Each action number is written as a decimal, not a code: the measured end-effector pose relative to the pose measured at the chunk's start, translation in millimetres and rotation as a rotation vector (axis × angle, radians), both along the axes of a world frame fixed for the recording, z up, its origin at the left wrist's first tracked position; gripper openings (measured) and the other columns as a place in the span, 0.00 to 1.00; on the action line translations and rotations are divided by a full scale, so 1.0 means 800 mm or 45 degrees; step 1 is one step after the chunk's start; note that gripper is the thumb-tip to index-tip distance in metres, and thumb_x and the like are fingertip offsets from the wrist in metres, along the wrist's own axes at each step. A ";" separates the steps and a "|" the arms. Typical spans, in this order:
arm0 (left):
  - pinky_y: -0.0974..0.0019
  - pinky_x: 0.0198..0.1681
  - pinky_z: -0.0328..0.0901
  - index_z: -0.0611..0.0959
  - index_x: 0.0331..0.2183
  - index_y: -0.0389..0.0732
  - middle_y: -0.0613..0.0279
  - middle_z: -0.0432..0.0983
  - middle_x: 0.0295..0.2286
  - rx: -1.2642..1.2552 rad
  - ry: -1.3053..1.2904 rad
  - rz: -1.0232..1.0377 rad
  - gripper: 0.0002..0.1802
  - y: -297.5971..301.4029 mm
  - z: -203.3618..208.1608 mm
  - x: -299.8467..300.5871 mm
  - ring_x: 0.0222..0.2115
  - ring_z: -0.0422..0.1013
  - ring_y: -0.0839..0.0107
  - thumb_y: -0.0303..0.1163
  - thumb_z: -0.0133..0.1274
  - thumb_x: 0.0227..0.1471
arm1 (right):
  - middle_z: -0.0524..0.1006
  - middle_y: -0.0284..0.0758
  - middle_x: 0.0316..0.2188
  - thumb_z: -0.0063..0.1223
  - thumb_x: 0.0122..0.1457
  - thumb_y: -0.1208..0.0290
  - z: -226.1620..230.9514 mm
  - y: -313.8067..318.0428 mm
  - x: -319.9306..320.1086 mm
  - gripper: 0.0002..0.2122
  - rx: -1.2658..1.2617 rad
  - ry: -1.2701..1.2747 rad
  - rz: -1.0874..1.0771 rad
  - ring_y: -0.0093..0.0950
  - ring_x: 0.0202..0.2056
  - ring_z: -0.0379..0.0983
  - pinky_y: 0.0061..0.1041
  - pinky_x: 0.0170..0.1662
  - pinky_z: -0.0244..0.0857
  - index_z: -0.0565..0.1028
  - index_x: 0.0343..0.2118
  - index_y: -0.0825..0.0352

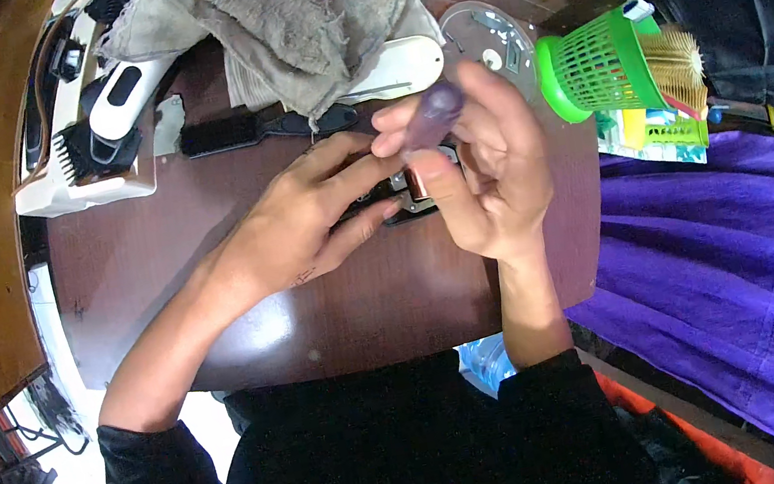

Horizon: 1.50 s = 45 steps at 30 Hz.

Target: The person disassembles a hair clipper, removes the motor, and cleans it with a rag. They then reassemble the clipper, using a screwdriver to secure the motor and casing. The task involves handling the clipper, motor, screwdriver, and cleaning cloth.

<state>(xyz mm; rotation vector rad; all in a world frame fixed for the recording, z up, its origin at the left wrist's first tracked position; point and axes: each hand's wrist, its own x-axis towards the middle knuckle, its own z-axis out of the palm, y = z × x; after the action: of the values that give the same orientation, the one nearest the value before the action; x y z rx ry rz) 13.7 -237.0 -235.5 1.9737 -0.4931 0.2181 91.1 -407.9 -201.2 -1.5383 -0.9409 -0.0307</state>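
Purple tool [435, 115] is held in the right hand [499, 179]; grip closed on it between thumb and fingers, index finger extended. Tool is tilted, blurred, and sits above the device [421, 206]; whether its lower end touches can't be told. Device, dark with metal and a copper-coloured part, lies on the worktop [359, 317], partly covered by both hands. Its left side is held by the left hand [301, 210], grip closed with thumb at the near edge and fingers across the far side.

Beyond the hands: black brush [218, 134] laid flat, white cover [405, 65] partly under a grey towel [283, 30], clear dish [516, 31] with small metal parts in it. White clipper [122, 100] is rested on the white stand [96, 193], far left. Round brush [674, 62] is held in the green basket [565, 77], far right.
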 end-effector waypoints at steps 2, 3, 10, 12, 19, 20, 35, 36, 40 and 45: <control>0.57 0.42 0.69 0.76 0.48 0.38 0.47 0.71 0.40 0.012 -0.080 0.007 0.23 0.000 -0.004 0.003 0.39 0.72 0.50 0.28 0.59 0.49 | 0.79 0.43 0.37 0.60 0.50 0.81 -0.001 0.000 -0.002 0.20 0.066 0.041 0.013 0.30 0.36 0.78 0.27 0.41 0.72 0.72 0.48 0.71; 0.57 0.42 0.69 0.76 0.48 0.38 0.47 0.71 0.40 0.001 -0.081 0.011 0.23 -0.001 -0.005 0.003 0.39 0.72 0.50 0.28 0.59 0.49 | 0.79 0.44 0.37 0.60 0.50 0.81 -0.002 -0.002 -0.001 0.20 0.081 0.023 0.003 0.30 0.36 0.79 0.27 0.41 0.72 0.71 0.48 0.72; 0.57 0.47 0.66 0.75 0.46 0.36 0.47 0.69 0.43 0.008 0.034 -0.050 0.21 0.002 -0.002 0.002 0.44 0.69 0.50 0.27 0.58 0.50 | 0.74 0.39 0.32 0.68 0.44 0.80 -0.007 -0.011 0.016 0.25 0.108 -0.305 -0.181 0.30 0.33 0.76 0.23 0.37 0.70 0.71 0.48 0.74; 0.57 0.47 0.66 0.74 0.47 0.35 0.47 0.70 0.43 -0.007 0.006 -0.037 0.22 0.001 -0.002 0.003 0.44 0.69 0.50 0.28 0.58 0.50 | 0.75 0.40 0.33 0.68 0.44 0.80 -0.006 -0.014 0.010 0.27 0.078 -0.183 -0.124 0.29 0.33 0.76 0.23 0.37 0.71 0.70 0.49 0.75; 0.56 0.44 0.68 0.73 0.47 0.32 0.46 0.72 0.39 -0.006 -0.024 0.021 0.23 -0.003 0.000 0.005 0.40 0.72 0.48 0.30 0.58 0.50 | 0.73 0.43 0.40 0.67 0.46 0.81 -0.002 -0.012 0.015 0.29 0.151 -0.260 -0.040 0.28 0.36 0.74 0.23 0.40 0.71 0.66 0.52 0.76; 0.56 0.44 0.68 0.73 0.47 0.32 0.45 0.72 0.39 0.012 -0.019 0.016 0.23 -0.002 0.001 0.005 0.40 0.72 0.48 0.30 0.58 0.50 | 0.72 0.43 0.41 0.67 0.46 0.81 -0.005 -0.015 0.018 0.30 0.132 -0.310 -0.054 0.28 0.37 0.74 0.23 0.40 0.71 0.65 0.53 0.76; 0.59 0.43 0.67 0.73 0.44 0.34 0.49 0.72 0.37 -0.020 -0.011 0.014 0.20 -0.001 -0.009 0.004 0.38 0.71 0.53 0.28 0.59 0.49 | 0.74 0.50 0.42 0.60 0.49 0.87 -0.006 -0.019 0.019 0.30 0.119 -0.336 -0.081 0.34 0.39 0.75 0.29 0.43 0.72 0.60 0.56 0.79; 0.59 0.43 0.67 0.73 0.43 0.34 0.49 0.72 0.37 -0.019 0.009 0.019 0.20 -0.001 -0.009 0.004 0.38 0.71 0.53 0.28 0.59 0.49 | 0.75 0.49 0.40 0.60 0.49 0.88 -0.005 -0.019 0.019 0.30 0.123 -0.341 -0.105 0.34 0.39 0.76 0.30 0.43 0.72 0.60 0.56 0.80; 0.59 0.43 0.66 0.73 0.43 0.34 0.49 0.72 0.37 -0.015 0.035 0.030 0.20 -0.001 -0.008 0.003 0.38 0.71 0.53 0.28 0.58 0.49 | 0.76 0.48 0.37 0.61 0.47 0.88 -0.004 -0.014 0.009 0.30 0.226 -0.081 -0.136 0.34 0.38 0.76 0.29 0.43 0.72 0.62 0.54 0.80; 0.58 0.43 0.66 0.73 0.43 0.34 0.49 0.72 0.37 -0.012 0.003 0.024 0.20 0.000 -0.009 0.004 0.39 0.71 0.52 0.28 0.58 0.49 | 0.76 0.47 0.37 0.63 0.45 0.87 -0.004 -0.010 0.006 0.29 0.276 -0.063 -0.069 0.33 0.38 0.76 0.27 0.42 0.72 0.64 0.52 0.80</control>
<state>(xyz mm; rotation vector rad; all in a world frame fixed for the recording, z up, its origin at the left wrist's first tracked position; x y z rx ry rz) 16.7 -237.3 -243.1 1.9699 -0.4708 0.2293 95.9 -416.1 -204.1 -1.3668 -0.9041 -0.2040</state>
